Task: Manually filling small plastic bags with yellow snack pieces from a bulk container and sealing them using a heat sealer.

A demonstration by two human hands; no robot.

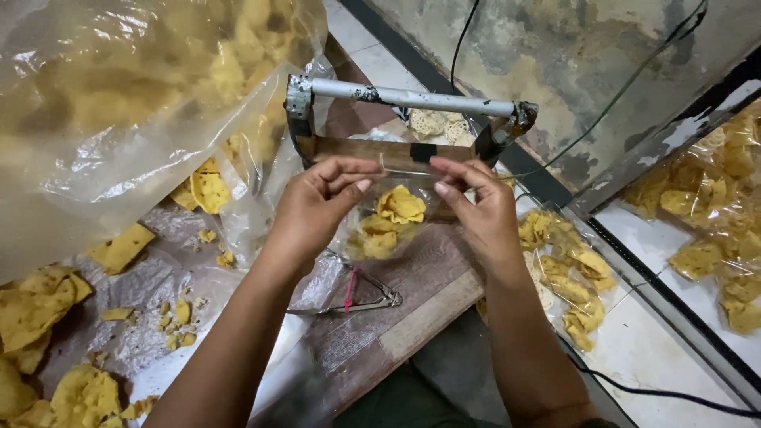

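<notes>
Crackers (394,218), yellow and curled, sit inside a small clear plastic bag (380,230) held just above the wooden worktop (412,309) at the centre of the view. Both hands pinch the bag's open top edge and pull it taut and flat: the left hand (313,210) takes the edge at 9 o'clock of the bag mouth, the right hand (479,210) at 3 o'clock, each grip closed on the thin film between thumb and fingertips. The mouth lies just in front of the heat sealer (396,147), whose metal bar handle (412,99) stands raised at 12 o'clock. By my reading the step in hand is lining up the filled bag's mouth for sealing; the next move seems to call for keeping the film smooth and laying it squarely across the sealer's strip, with the crackers kept clear below. Metal tongs (357,297) with a pink band lie on the worktop at 6 o'clock of the bag. A large clear sack of crackers (119,87) looms at 10 o'clock, loose pieces lie at 8 o'clock, and filled packets (571,277) rest at 4 o'clock.
</notes>
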